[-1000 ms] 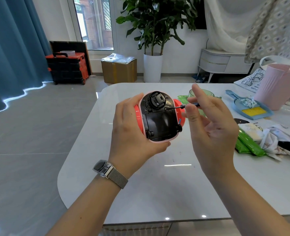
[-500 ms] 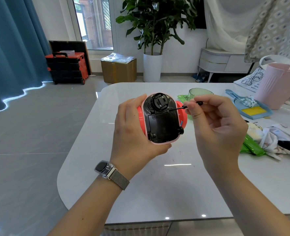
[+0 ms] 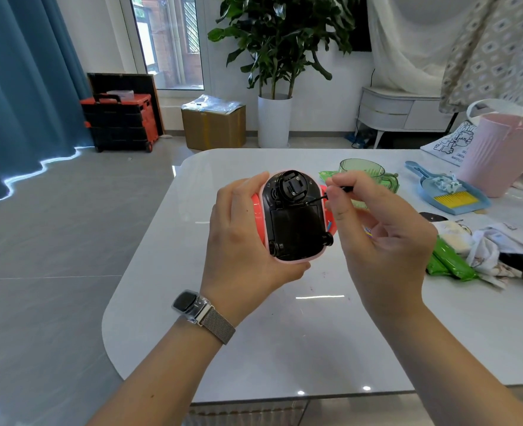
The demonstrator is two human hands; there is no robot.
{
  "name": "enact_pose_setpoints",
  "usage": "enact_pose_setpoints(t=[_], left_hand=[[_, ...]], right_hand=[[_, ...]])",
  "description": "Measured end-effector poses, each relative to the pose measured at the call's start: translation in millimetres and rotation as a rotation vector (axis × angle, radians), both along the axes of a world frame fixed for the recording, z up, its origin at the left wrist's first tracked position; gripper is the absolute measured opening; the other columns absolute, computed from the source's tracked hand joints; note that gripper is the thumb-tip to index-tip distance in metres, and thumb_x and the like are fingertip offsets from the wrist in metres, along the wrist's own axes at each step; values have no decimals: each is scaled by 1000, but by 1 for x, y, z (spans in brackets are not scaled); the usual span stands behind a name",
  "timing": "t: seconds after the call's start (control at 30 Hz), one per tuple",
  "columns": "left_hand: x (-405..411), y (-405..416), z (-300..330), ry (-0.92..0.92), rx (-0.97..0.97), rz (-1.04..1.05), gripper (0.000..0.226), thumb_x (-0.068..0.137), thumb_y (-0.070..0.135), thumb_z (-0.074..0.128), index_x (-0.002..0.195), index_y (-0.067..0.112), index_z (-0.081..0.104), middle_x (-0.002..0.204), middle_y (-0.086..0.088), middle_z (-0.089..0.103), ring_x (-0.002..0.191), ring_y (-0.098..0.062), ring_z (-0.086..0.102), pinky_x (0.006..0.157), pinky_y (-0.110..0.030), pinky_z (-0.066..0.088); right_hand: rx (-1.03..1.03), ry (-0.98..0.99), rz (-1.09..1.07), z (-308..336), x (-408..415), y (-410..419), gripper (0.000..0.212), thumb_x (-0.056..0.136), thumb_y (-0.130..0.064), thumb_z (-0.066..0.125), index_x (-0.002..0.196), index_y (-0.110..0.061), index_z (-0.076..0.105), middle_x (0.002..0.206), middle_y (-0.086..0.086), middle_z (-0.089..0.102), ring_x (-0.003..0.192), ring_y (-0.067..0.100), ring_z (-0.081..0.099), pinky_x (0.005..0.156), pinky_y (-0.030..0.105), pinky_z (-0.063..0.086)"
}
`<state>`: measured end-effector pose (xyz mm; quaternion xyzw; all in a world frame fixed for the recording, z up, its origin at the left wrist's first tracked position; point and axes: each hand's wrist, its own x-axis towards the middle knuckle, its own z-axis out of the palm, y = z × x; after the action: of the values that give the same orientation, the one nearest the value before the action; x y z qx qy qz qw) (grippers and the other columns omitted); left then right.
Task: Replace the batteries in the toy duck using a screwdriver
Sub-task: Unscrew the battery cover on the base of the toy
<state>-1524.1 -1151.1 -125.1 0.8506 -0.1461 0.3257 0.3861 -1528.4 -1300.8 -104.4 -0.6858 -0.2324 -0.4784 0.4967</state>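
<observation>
My left hand [image 3: 241, 238] grips the toy duck [image 3: 294, 222] above the white table, its black underside with small wheels facing me; the pink and red body shows only at the edges. The battery cover on the underside looks closed. My right hand [image 3: 377, 235] pinches a small black screwdriver [image 3: 331, 194] between thumb and fingertips. The thin tip rests on a screw at the upper right of the black base. Most of the screwdriver handle is hidden by my fingers.
On the white table [image 3: 285, 333], a green cup [image 3: 364, 173] stands behind my right hand. Further right lie a blue dustpan with brush [image 3: 450, 195], a pink bin [image 3: 506, 155], green packets [image 3: 450, 262] and crumpled cloth [image 3: 500, 253]. The table's left edge drops to the floor.
My right fingers have rolled the screwdriver, curling closed from a spread position. The duck has tilted slightly and stays in my left hand.
</observation>
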Motion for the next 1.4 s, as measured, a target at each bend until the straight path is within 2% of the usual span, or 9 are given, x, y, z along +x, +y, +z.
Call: enact_pose_setpoints(t=[0.13, 0.27, 0.43, 0.67, 0.9, 1.03, 1.2, 1.3, 1.4], left_hand=[[1, 1, 0, 6, -8, 11, 106, 49, 52, 83, 139, 16, 39, 134, -4, 45, 118, -4, 37, 93, -7, 32], [1, 2, 1, 12, -10, 15, 107, 48, 53, 82, 139, 17, 38, 134, -3, 45, 117, -2, 36, 93, -4, 30], [1, 4, 1, 2, -16, 11, 108, 47, 49, 86, 138, 18, 39, 134, -3, 44, 118, -5, 38, 95, -9, 35], [1, 7, 1, 0, -32, 11, 110, 44, 38, 94, 138, 19, 39, 132, 1, 43, 118, -3, 38, 94, -1, 33], [-1, 6, 3, -1, -33, 8, 109, 45, 38, 94, 137, 15, 40, 132, -4, 45, 119, -8, 40, 96, -8, 35], [0, 6, 2, -3, -34, 17, 110, 45, 38, 94, 138, 16, 39, 133, -2, 44, 118, -5, 38, 95, -7, 34], [0, 6, 2, 1, -33, 4, 110, 45, 39, 94, 138, 16, 40, 133, -3, 44, 120, -8, 41, 96, -8, 35], [1, 5, 1, 3, -27, 1, 110, 45, 41, 92, 138, 16, 40, 133, -3, 45, 121, -9, 41, 97, -9, 36], [0, 6, 1, -3, -28, 9, 110, 45, 38, 94, 137, 16, 40, 133, -2, 44, 119, -6, 39, 96, -6, 34]], right_hand=[[-24, -39, -34, 0, 0, -4, 13, 86, -13, 68, 98, -17, 66, 92, -8, 65, 81, 6, 62, 75, 21, 48], [-3, -29, -78, 1, 2, -6, 10, 87, -13, 69, 96, -17, 67, 89, -4, 65, 81, 3, 60, 70, 23, 50], [12, 4, -99, 2, 3, -8, 11, 90, -17, 65, 100, -16, 67, 91, 0, 67, 82, 19, 67, 70, 30, 55], [29, 37, -36, -2, 7, -8, 17, 93, -15, 60, 108, -10, 68, 100, -3, 68, 91, 21, 68, 81, 42, 57], [38, 44, 48, -3, 5, -4, 25, 95, -2, 53, 115, -14, 61, 103, -8, 65, 89, 20, 69, 80, 26, 56], [20, 30, 72, -1, 4, -4, 33, 90, -10, 63, 122, -12, 57, 100, -3, 65, 92, 19, 65, 79, 34, 55], [38, 22, -30, 0, 2, -5, 32, 89, -17, 64, 120, -10, 60, 81, 14, 63, 74, 29, 60, 66, 36, 49], [42, 42, -31, 0, 3, -6, 30, 90, -15, 64, 120, -10, 62, 81, 12, 65, 74, 31, 61, 65, 42, 50], [31, 47, 6, 0, 4, -7, 30, 91, -9, 63, 121, -7, 61, 90, 3, 67, 81, 29, 65, 74, 42, 55]])
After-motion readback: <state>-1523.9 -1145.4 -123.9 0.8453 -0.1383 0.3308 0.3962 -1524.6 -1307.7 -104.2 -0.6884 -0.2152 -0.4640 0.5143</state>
